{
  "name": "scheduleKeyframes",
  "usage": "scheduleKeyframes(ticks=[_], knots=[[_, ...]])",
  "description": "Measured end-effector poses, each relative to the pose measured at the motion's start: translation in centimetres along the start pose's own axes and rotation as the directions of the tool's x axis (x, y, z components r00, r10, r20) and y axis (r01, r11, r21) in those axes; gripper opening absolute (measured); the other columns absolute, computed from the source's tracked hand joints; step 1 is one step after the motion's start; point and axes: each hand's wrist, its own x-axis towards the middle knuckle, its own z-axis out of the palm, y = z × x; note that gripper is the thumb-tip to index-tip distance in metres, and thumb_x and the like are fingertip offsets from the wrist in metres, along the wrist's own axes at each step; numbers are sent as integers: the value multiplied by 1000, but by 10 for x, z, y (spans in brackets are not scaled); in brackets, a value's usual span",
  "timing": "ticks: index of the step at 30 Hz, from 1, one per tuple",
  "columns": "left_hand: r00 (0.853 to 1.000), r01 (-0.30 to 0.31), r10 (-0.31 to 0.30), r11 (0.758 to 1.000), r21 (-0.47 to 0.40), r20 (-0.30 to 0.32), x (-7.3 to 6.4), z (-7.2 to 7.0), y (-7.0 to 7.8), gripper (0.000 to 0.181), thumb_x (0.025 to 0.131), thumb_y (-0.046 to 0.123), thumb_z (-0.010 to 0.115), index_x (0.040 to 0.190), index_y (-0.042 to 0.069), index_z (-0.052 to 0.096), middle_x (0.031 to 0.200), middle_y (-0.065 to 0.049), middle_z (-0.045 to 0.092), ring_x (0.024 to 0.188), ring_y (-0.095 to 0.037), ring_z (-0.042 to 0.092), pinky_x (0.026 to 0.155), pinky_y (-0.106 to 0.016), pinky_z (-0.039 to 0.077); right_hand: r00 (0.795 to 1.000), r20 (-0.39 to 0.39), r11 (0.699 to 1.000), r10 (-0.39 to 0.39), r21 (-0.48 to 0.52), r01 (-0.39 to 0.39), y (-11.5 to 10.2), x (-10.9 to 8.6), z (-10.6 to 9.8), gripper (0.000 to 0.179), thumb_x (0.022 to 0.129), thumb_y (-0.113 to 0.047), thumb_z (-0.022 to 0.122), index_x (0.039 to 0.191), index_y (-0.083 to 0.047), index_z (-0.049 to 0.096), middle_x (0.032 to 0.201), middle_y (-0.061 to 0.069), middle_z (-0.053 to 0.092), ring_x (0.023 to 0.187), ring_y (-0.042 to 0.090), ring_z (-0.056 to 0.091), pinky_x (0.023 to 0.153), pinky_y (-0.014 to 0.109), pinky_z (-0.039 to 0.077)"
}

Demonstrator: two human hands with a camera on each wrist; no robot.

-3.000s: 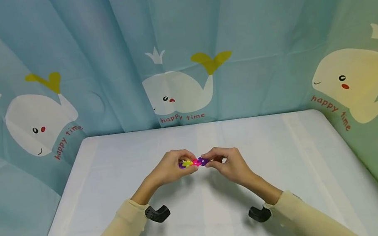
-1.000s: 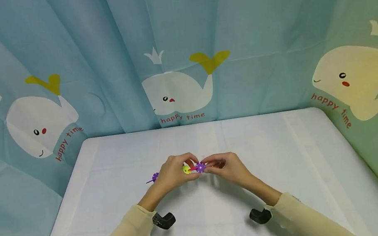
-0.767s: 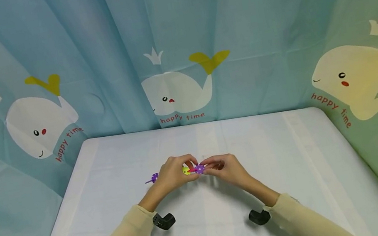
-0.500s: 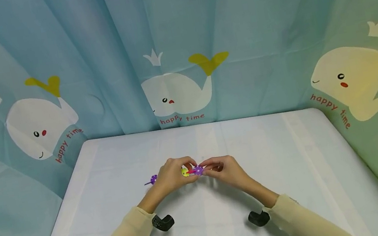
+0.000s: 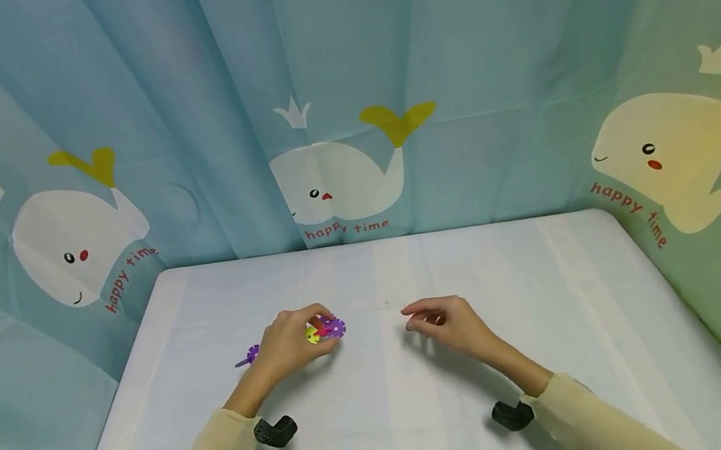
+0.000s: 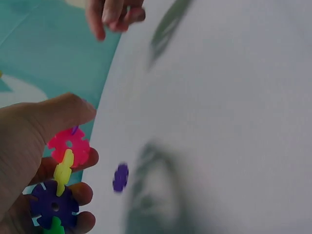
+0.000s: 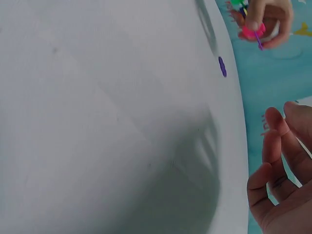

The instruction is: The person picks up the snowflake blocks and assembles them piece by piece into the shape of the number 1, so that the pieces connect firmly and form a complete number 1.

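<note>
My left hand grips a chain of small notched plastic snowflake discs above the table. In the left wrist view its thumb and curled fingers surround a pink disc, a yellow disc, a dark purple disc and part of a green one. A purple disc forms the chain's right end; another purple disc shows left of the hand. Apart to the right, my right hand holds nothing, its fingers loosely bent. A separate purple disc seems to lie on the table.
Both hands are over a white-covered table. A blue-green curtain printed with whales hangs along its far and side edges. Black cameras are worn at the left wrist and right wrist.
The left hand has moved left with the disc chain. The right hand has let go of the purple end disc and drawn slightly right, so a gap now separates the hands.
</note>
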Motion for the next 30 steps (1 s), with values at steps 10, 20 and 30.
scheduleKeyframes(ticks=[10,20,30], knots=[[999,45,-45,999,-6,-29,-19,-15,-28,29,82,30,88,105,19,73,87,6,72,78,-13,60,67,-33,50,1000,-11,999,13,-45,-13,9,-6,-12,24,93,-16,78,114,-4,77,88,-3,76,71,10,65,64,27,52],[996,64,-63,998,11,-61,-29,-22,-39,32,82,29,88,109,18,75,88,4,72,79,-15,60,70,-36,51,998,46,997,-40,-57,43,6,8,-5,31,92,-8,77,123,-4,72,96,3,77,73,15,67,67,28,53],[996,54,-52,998,15,-69,-31,-20,-43,31,81,27,88,108,19,75,89,1,74,78,-15,61,71,-37,52,979,198,996,-58,-48,68,-11,50,28,45,92,-13,78,134,-2,64,114,19,72,79,22,64,70,30,52]])
